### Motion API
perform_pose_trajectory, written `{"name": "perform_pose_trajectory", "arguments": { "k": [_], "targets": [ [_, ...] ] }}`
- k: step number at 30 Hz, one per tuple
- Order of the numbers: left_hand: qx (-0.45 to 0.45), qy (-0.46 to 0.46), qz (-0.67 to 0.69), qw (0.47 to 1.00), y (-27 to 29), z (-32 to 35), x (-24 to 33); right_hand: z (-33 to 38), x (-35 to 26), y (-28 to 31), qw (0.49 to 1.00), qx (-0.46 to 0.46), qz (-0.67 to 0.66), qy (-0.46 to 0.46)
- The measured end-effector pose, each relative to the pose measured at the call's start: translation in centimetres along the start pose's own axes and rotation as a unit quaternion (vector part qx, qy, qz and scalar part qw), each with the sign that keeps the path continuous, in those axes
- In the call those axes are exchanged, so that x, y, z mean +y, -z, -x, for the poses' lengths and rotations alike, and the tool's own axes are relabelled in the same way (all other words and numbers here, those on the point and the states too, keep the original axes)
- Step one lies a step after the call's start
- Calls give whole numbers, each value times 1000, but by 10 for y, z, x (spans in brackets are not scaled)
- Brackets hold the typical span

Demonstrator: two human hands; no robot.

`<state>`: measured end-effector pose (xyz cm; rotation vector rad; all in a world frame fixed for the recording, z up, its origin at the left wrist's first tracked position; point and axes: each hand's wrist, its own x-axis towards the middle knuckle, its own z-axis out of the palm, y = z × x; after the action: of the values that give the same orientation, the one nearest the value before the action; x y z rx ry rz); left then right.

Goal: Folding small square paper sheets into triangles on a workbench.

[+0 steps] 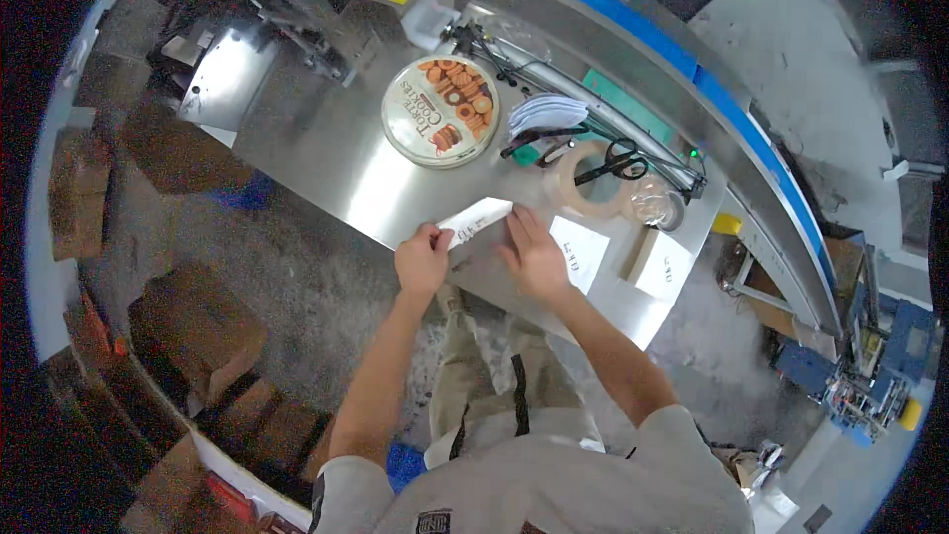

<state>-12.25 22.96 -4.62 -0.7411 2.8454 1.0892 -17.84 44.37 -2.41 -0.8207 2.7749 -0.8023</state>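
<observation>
A narrow white paper piece [477,222] with dark markings slants over the front edge of the metal table [326,170]. My left hand [423,262] is closed on its left end, thumb and fingers pressed together. At the other end, my right hand [539,255] has its fingers stretched out, fingertips touching the paper and thumb apart. Whether the piece is a folded sheet or a flat carton is unclear. Just right of my right hand lies a marked white sheet [580,253], and farther right stands a small white box [660,265].
Behind my hands are a round cookie tin [441,111], black-handled scissors [625,160], a wide tape roll [583,188], a clear tape roll [656,206] and a stack of white papers [547,115]. A machine rail [603,104] bounds the far side. Cardboard boxes [198,326] stand at left.
</observation>
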Motion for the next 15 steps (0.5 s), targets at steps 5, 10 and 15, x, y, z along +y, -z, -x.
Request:
{"name": "perform_pose_trajectory", "arguments": {
  "k": [5, 10, 15],
  "targets": [
    [-7, -17, 42, 999, 18, 10, 11, 47, 43, 43, 995, 50, 23, -82],
    [15, -15, 59, 998, 35, 35, 51, 49, 91, 78, 988, -28, 70, -136],
    [-87, -41, 128, 987, -14, 78, 53, 45, 94, 71, 980, -92, -8, -176]
  ]
}}
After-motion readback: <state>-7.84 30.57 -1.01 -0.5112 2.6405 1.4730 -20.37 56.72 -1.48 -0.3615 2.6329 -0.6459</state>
